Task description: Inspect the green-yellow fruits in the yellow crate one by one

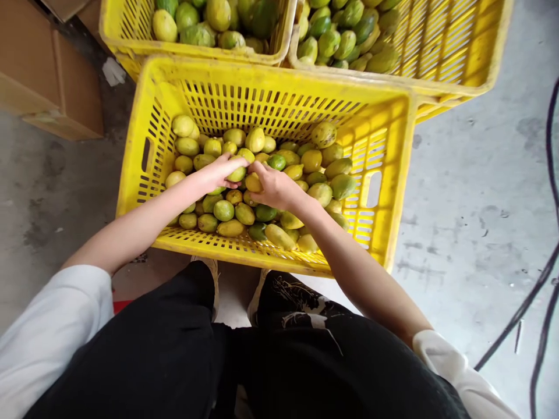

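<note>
Yellow and green lemons point(223, 210) lie in a loose layer over the bottom of a yellow slatted plastic crate point(266, 81). My left hand point(220, 171) reaches in from the left, its fingers closed around a greenish lemon point(237, 174). Beside it, almost touching, my right hand point(277, 187) curls over a yellow lemon point(253, 183), thumb and fingers on its two sides. The right fingertips are partly hidden under the hand. A bright green lemon point(276, 162) lies just behind my right hand.
Two more yellow crates hold fruit at the back: the left crate point(196, 51) and the right crate point(454, 86). Cardboard boxes point(48, 70) stand at the left. A black cable point(524, 317) runs over the concrete floor point(463, 209) at the right. My feet are against the crate's near side.
</note>
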`<state>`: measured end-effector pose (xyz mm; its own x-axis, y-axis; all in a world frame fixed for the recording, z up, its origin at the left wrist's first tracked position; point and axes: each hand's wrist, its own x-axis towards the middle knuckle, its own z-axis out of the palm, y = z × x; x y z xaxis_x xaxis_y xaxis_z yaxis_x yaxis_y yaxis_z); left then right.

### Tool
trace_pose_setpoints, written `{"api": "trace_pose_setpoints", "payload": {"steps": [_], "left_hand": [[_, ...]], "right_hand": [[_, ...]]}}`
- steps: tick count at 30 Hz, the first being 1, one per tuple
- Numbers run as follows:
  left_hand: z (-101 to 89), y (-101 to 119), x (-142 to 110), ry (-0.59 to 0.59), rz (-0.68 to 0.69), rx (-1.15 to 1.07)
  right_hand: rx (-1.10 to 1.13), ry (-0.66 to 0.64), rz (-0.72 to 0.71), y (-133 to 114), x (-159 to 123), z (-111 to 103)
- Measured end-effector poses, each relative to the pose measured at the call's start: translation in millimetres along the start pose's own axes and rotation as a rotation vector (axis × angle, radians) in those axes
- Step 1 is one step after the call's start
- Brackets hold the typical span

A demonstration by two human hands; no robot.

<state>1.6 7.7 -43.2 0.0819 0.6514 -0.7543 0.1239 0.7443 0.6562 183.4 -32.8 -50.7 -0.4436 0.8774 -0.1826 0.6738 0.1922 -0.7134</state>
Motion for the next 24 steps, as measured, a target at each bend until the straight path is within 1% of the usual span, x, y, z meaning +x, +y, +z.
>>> {"api": "trace_pose_setpoints", "payload": {"steps": [2,3,5,7,9,12,15,16,18,20,24], "left_hand": [[-2.7,-2.3,-1.7,0.029,0.112,0.099],[-4.7,-2.9,-2.3,0.041,0.196,0.156],[-9.8,-3.3,-1.3,0.056,0.41,0.286],[-15.8,-3.7,2.9,0.071,0.602,0.403],[-20.8,-5.1,8.0,0.098,0.699,0.486],[-23.7,-9.5,11.2,0.116,0.725,0.648],[-21.4,-14.8,8.7,0.04,0.723,0.912],[-20.1,-16.3,7.8,0.019,0.724,1.001],[-18.1,-18.8,7.3,0.022,0.728,1.13],[-17.6,-20.6,8.3,0.046,0.741,1.193],[-19.5,-23.5,11.1,0.07,0.785,1.221]], "right_hand": [[-0.163,-0.081,-0.043,-2.2,-2.1,-2.4],[-0.212,-0.096,-0.047,-3.3,-2.9,-3.5],[-0.271,-0.101,-0.049,-5.4,-3.9,-5.1],[-0.306,-0.055,-0.044,-6.2,-4.0,-6.4],[-0.31,0.052,-0.043,-4.1,-3.4,-8.2],[-0.264,0.291,-0.072,7.9,-0.2,-13.8],[-0.249,0.535,-0.064,28.7,10.0,-26.9],[-0.257,0.589,-0.058,35.5,15.7,-33.8],[-0.3,0.632,-0.074,45.2,30.1,-52.3],[-0.362,0.627,-0.096,46.0,46.9,-75.7],[-0.434,0.601,-0.111,26.9,81.0,-121.7]]}}
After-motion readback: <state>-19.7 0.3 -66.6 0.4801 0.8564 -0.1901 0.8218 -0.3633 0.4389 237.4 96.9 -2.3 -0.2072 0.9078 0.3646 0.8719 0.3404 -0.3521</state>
